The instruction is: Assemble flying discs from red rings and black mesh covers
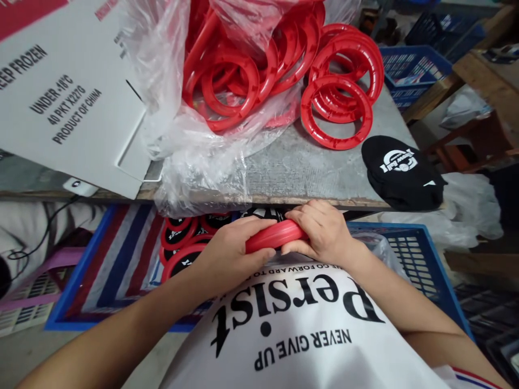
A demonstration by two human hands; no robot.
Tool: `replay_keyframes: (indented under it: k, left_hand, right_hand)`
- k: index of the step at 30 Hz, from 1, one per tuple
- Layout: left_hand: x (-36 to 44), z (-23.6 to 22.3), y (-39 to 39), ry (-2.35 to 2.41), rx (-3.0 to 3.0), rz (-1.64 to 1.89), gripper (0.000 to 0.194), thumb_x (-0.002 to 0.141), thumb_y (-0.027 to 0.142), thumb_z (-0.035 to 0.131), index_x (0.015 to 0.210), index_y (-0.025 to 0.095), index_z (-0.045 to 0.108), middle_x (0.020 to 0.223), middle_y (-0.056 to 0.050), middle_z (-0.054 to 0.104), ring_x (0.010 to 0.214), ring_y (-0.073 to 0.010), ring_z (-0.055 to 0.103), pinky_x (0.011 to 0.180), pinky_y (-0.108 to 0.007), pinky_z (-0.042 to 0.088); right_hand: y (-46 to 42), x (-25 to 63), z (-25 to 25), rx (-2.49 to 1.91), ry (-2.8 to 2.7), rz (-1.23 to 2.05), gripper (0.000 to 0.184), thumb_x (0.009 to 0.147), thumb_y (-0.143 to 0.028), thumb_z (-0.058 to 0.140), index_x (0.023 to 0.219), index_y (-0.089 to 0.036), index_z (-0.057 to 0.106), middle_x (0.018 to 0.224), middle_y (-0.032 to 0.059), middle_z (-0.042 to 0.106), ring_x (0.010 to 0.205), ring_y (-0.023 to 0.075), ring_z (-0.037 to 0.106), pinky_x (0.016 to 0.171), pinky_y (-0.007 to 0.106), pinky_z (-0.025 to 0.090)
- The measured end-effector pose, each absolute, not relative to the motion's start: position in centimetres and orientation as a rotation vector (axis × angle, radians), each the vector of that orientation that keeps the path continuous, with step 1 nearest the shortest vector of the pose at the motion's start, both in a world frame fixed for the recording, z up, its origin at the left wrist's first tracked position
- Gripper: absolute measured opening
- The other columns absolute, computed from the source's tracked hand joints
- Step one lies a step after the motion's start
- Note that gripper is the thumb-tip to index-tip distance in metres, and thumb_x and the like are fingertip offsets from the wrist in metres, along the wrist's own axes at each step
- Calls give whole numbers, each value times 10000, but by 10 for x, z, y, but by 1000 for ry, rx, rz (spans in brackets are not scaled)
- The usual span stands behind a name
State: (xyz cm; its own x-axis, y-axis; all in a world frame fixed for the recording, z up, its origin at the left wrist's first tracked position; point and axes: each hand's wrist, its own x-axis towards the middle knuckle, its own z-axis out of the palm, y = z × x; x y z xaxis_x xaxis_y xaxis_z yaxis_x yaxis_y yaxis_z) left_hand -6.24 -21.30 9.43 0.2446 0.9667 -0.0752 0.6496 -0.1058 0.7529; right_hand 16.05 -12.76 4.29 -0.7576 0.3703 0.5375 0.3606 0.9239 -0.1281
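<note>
1 ring (279, 235), red and seen nearly edge-on, is held between the left hand (237, 243) and the right hand (324, 232), just above the shirt (292, 313) and near the front edge of the surface (279, 173). The left grip is closed on the ring's left end, thumb on the near side and fingers over the far side. The right grip is closed on the other end, fingers curled over the top and thumb below. The middle of the ring is hidden at this angle.

Below the surface's edge sits a blue crate (436, 265), partly covered by the arms and shirt. A striped cloth (115, 259) in red, white and blue lies in its left part. Just beside the left hand, discs (182, 254) with red rims and black, white-printed faces are gathered in the crate.

On the surface, a clear bag (203, 167) holds a heap of bagged rings (207, 97), its front hanging over the edge. Right of it, loose rings (336, 143) lie overlapping, also red. Nearer the right corner is black fabric (405, 189) with a white print. To the left, a carton (101, 135) stands tilted, with a small white device (81, 187) and its cable (52, 221) by its lower edge.
</note>
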Motion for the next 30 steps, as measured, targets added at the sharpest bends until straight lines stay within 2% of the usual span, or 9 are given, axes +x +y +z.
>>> replay_keyframes:
  k: [3,6,10,13,16,18,22,26,30]
  left_hand:
    - [-63,90,-208,1438,1860,567,357,847,259,625,1196,216,686,1079,-27,739,979,-205,685,883,-342,562]
    - [-63,85,-202,1406,1930,535,363,870,290,623,1222,211,667,1079,-35,737,987,-206,682,903,-351,558]
    - [-58,80,-196,1359,2144,515,389,912,304,590,1273,162,612,1165,-85,723,1064,-226,672,957,-387,558]
    - [-57,73,-201,1373,2347,648,395,956,345,559,1288,131,569,1194,-126,713,1092,-242,675,961,-407,569]
    - [-66,58,-212,1502,2477,900,460,924,410,634,1280,135,540,1196,-156,708,1114,-270,683,981,-434,575]
    - [-77,46,-220,1593,2515,976,491,902,365,672,1318,164,505,1228,-156,697,1158,-280,674,999,-446,575]
    - [-91,26,-228,1761,2453,1032,548,910,198,605,1428,196,426,1280,-148,678,1203,-268,662,1023,-454,570]
    - [-86,19,-228,1793,2247,1197,534,906,154,579,1425,208,465,1218,-119,705,1151,-243,681,995,-445,579]
    - [-89,33,-222,1671,2013,1027,469,913,294,641,1368,210,564,1243,-110,705,1145,-238,676,1018,-424,554]
  right_hand:
    - [-122,162,41,-442,-2538,44,501,904,-667,566,950,-180,677,741,45,664,679,189,553,651,355,396]
    - [-115,165,42,-434,-2517,142,526,869,-692,600,890,-169,662,724,38,666,657,176,568,646,339,387]
    - [-103,170,55,-601,-2664,586,594,811,-761,610,891,-174,657,739,24,674,657,162,600,650,301,398]
    - [-98,175,65,-641,-2735,829,578,815,-751,615,892,-180,666,716,10,668,629,147,600,609,265,378]
    - [-98,185,72,-707,-2630,864,558,807,-726,649,899,-176,665,748,23,691,648,153,627,616,256,403]
    - [-102,193,77,-748,-2540,920,538,794,-704,682,902,-177,661,776,29,705,662,154,641,618,252,426]
    - [-110,204,82,-860,-2395,1053,499,758,-666,742,851,-186,643,736,8,688,618,138,614,578,239,428]
    - [-114,204,67,-979,-2266,1197,517,724,-663,764,830,-177,625,700,0,653,582,127,566,531,225,402]
    - [-107,208,38,-970,-2213,1272,515,708,-647,776,817,-168,621,689,-3,636,570,120,547,518,213,399]
